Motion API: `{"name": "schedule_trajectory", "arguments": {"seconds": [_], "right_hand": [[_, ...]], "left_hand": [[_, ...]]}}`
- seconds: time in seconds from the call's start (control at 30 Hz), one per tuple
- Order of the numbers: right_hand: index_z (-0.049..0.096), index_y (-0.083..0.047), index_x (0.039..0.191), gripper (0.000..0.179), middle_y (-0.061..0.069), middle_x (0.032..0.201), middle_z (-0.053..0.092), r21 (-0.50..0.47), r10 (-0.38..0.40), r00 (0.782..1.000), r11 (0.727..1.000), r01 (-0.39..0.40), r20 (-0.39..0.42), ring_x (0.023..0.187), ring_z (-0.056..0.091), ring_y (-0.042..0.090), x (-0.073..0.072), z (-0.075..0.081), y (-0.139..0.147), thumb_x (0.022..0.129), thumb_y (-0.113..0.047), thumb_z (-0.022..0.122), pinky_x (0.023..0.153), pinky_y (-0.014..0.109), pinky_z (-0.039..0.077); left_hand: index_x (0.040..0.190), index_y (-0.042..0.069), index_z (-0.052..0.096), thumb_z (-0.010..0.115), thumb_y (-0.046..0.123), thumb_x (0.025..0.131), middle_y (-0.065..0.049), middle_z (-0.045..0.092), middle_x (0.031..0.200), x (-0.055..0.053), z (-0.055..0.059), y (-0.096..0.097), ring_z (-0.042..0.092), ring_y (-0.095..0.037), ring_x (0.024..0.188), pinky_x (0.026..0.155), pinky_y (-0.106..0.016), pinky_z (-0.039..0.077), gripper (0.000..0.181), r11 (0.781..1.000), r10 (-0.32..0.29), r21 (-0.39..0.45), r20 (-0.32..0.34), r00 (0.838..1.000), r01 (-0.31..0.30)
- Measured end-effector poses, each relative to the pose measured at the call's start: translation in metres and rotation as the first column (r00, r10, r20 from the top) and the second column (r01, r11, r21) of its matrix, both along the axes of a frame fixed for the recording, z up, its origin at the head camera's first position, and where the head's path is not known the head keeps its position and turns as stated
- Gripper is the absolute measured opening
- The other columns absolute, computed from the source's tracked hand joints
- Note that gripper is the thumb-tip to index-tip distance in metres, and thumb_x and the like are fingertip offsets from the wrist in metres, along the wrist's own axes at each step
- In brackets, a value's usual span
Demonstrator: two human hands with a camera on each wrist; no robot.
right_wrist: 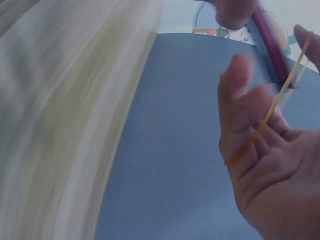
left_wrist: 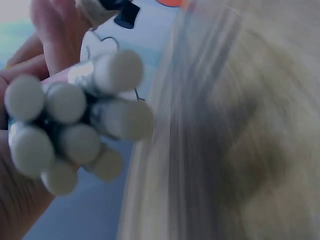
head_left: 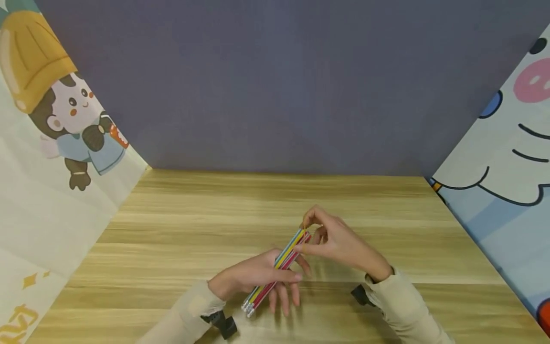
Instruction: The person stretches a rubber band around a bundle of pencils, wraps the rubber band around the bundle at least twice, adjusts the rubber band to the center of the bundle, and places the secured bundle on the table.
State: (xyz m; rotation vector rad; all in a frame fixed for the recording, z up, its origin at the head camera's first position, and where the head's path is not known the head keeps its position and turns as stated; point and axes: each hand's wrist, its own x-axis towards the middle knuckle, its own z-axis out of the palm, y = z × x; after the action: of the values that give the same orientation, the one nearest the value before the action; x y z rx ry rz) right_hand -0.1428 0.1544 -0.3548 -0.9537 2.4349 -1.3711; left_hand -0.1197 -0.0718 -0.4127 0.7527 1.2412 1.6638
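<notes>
A bundle of slim pencils point(head_left: 290, 254), yellow, red and blue among them, lies slanted across my left hand point(head_left: 258, 271). The left thumb crosses over the bundle and holds it, with the other fingers beneath. White eraser ends point(left_wrist: 67, 103) fill the near part of the left wrist view. At the far end of the bundle is my right hand point(head_left: 345, 243), fingers bent. A thin yellow rubber band point(right_wrist: 281, 93) is stretched between its thumb and fingers. In the right wrist view the pencils' far tip appears beside this band; whether the band encircles them I cannot tell.
Beneath both hands is a wood-grain table point(head_left: 172, 229). A grey-blue panel point(head_left: 279, 95) stands along its back edge. Printed cartoon cloths point(head_left: 38, 200) flank the table on either side. Dark wrist-camera mounts point(head_left: 223, 325) sit at both cuffs.
</notes>
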Motion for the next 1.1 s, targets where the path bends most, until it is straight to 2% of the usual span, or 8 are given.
{"name": "schedule_trajectory", "arguments": {"seconds": [0.2, 0.37, 0.5, 0.7, 0.83, 0.93, 1.03, 1.1], "right_hand": [[0.056, -0.016, 0.101, 0.025, 0.002, 0.083, 0.065, 0.011, 0.095, 0.993, 0.995, -0.096, 0.066, 0.048, 0.057, 0.019, 0.0, -0.004, -0.001, 0.091, -0.029, 0.075, 0.041, 0.031, 0.053], [0.061, -0.019, 0.102, 0.021, 0.003, 0.086, 0.067, 0.014, 0.085, 0.99, 0.996, -0.087, 0.117, 0.045, 0.057, 0.038, -0.002, -0.006, 0.001, 0.092, -0.032, 0.073, 0.038, 0.039, 0.052], [0.066, -0.018, 0.099, 0.015, 0.012, 0.077, 0.065, 0.009, 0.023, 0.989, 1.0, -0.024, 0.145, 0.04, 0.053, 0.027, -0.01, -0.011, 0.004, 0.097, -0.034, 0.066, 0.035, 0.038, 0.048], [0.062, -0.006, 0.108, 0.014, 0.019, 0.066, 0.056, -0.199, 0.004, 0.986, 0.98, 0.03, 0.166, 0.043, 0.045, 0.014, -0.017, -0.016, 0.013, 0.101, -0.018, 0.06, 0.035, 0.031, 0.041], [0.065, 0.0, 0.108, 0.012, 0.015, 0.068, 0.053, -0.298, 0.0, 0.997, 0.954, 0.025, 0.082, 0.047, 0.042, 0.02, -0.015, -0.015, 0.015, 0.101, -0.006, 0.058, 0.04, 0.032, 0.04], [0.073, -0.002, 0.102, 0.018, 0.01, 0.063, 0.051, -0.28, -0.128, 0.992, 0.951, 0.129, 0.022, 0.046, 0.04, 0.018, -0.015, -0.015, 0.013, 0.101, -0.003, 0.055, 0.04, 0.03, 0.038], [0.076, -0.003, 0.1, 0.019, 0.008, 0.058, 0.051, -0.241, -0.237, 0.97, 0.94, 0.242, 0.048, 0.044, 0.039, 0.013, -0.017, -0.017, 0.008, 0.099, -0.003, 0.057, 0.039, 0.027, 0.037], [0.077, -0.005, 0.098, 0.018, 0.008, 0.06, 0.057, -0.186, -0.243, 0.965, 0.948, 0.258, 0.098, 0.043, 0.04, 0.01, -0.018, -0.02, 0.004, 0.096, -0.003, 0.06, 0.039, 0.025, 0.037]], "left_hand": [[0.13, 0.0, 0.049, 0.044, 0.015, 0.108, -0.029, 0.069, 0.088, 0.003, 0.006, 0.003, 0.073, -0.023, 0.066, 0.044, -0.062, 0.051, 0.028, 0.994, -0.093, -0.059, -0.093, 0.991, 0.088], [0.13, -0.005, 0.048, 0.045, 0.012, 0.107, -0.023, 0.07, 0.086, -0.001, 0.01, 0.0, 0.074, -0.027, 0.068, 0.045, -0.056, 0.055, 0.029, 0.997, -0.06, -0.05, -0.111, 0.992, 0.055], [0.128, -0.007, 0.047, 0.046, 0.011, 0.106, -0.022, 0.07, 0.085, -0.007, 0.013, -0.009, 0.073, -0.03, 0.067, 0.046, -0.044, 0.059, 0.028, 0.996, 0.078, -0.041, -0.13, 0.988, -0.084], [0.123, 0.001, 0.052, 0.053, 0.016, 0.104, -0.02, 0.069, 0.082, -0.018, 0.017, -0.018, 0.071, -0.032, 0.063, 0.048, -0.045, 0.059, 0.024, 0.937, 0.307, -0.113, -0.181, 0.935, -0.329], [0.122, 0.0, 0.052, 0.053, 0.018, 0.104, -0.02, 0.069, 0.081, -0.019, 0.019, -0.017, 0.071, -0.035, 0.062, 0.05, -0.051, 0.058, 0.025, 0.923, 0.335, -0.124, -0.208, 0.919, -0.365], [0.121, 0.0, 0.053, 0.053, 0.016, 0.104, -0.02, 0.069, 0.08, -0.015, 0.021, -0.015, 0.071, -0.039, 0.063, 0.05, -0.056, 0.057, 0.024, 0.922, 0.329, -0.121, -0.257, 0.909, -0.368], [0.121, 0.001, 0.053, 0.052, 0.014, 0.104, -0.02, 0.069, 0.08, -0.011, 0.023, -0.014, 0.07, -0.041, 0.063, 0.051, -0.056, 0.057, 0.021, 0.922, 0.316, -0.126, -0.3, 0.9, -0.365], [0.12, 0.001, 0.054, 0.051, 0.012, 0.105, -0.021, 0.069, 0.08, -0.009, 0.023, -0.014, 0.07, -0.041, 0.063, 0.05, -0.055, 0.057, 0.019, 0.915, 0.324, -0.132, -0.323, 0.889, -0.381]]}}
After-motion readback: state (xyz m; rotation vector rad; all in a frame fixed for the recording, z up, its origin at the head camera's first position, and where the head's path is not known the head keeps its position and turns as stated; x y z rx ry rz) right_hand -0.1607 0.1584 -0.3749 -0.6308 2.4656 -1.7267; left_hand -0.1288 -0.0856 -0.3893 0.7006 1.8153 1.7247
